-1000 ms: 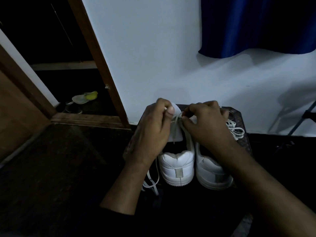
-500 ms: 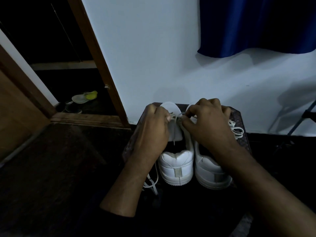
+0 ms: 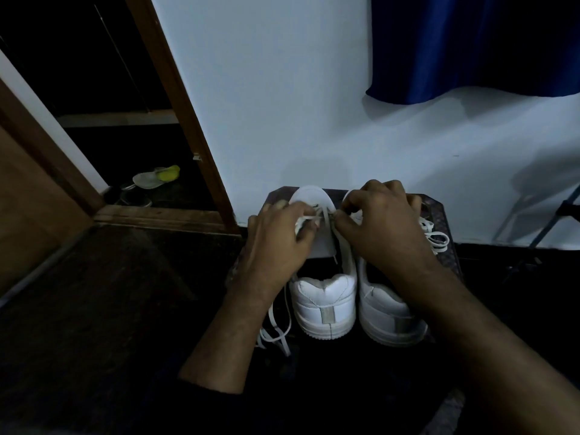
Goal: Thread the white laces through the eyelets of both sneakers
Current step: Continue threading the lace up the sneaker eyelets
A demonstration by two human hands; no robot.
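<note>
Laces [image 3: 309, 218] partway: left hand [image 3: 276, 243] and right hand [image 3: 381, 227] both pinch lace at left sneaker's [image 3: 323, 296] eyelets, right sneaker [image 3: 389, 315] looks unlaced.

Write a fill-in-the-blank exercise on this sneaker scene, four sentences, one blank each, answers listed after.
1. Both hands work at the laces of the sneaker on the ____ of the pair.
2. The two sneakers stand with their ____ toward the camera.
3. A loose white lace trails down below the ____ hand.
4. The cloth hanging on the wall above the right hand is ____ in colour.

Missing words: left; heels; left; blue
</note>
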